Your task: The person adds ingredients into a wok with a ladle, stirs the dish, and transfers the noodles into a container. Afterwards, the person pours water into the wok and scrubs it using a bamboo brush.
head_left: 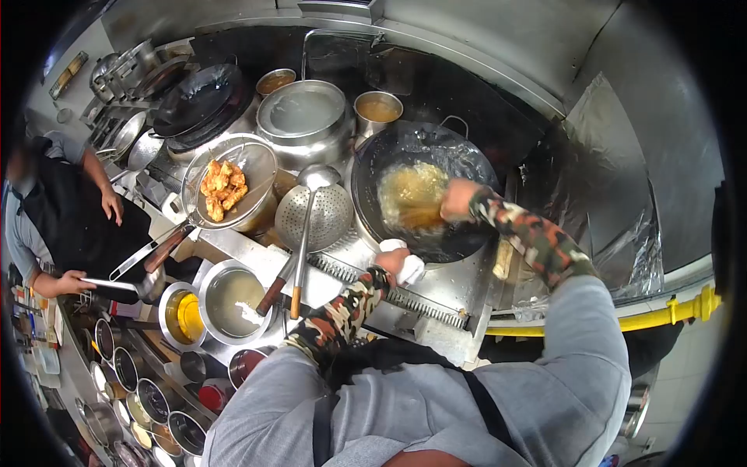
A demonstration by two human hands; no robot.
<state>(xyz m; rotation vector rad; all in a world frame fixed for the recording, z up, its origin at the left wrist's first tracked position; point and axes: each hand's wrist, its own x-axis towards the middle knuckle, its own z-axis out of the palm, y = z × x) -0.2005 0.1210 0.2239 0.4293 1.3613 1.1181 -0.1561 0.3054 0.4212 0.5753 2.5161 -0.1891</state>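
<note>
A large black wok (467,163) sits on the burner in front of me, with cloudy, frothy liquid (416,180) in its bottom. My left hand (391,261) is closed around a folded white cloth (410,268) at the wok's near left rim. Inside the wok, my right hand (461,199) grips a brown wok brush (422,216), smeared by motion, its end in the liquid. Left of the wok lie a perforated strainer (313,218) and a steel ladle (317,177) with a wooden-tipped handle.
Fried pieces (222,189) rest in a mesh strainer (261,159) over a pot. A lidded steel pot (302,109) and sauce pot (379,107) stand behind. Bowls of oil (187,315) and cloudy water (233,302) are at left. A co-worker (70,210) holds a cleaver-like tool.
</note>
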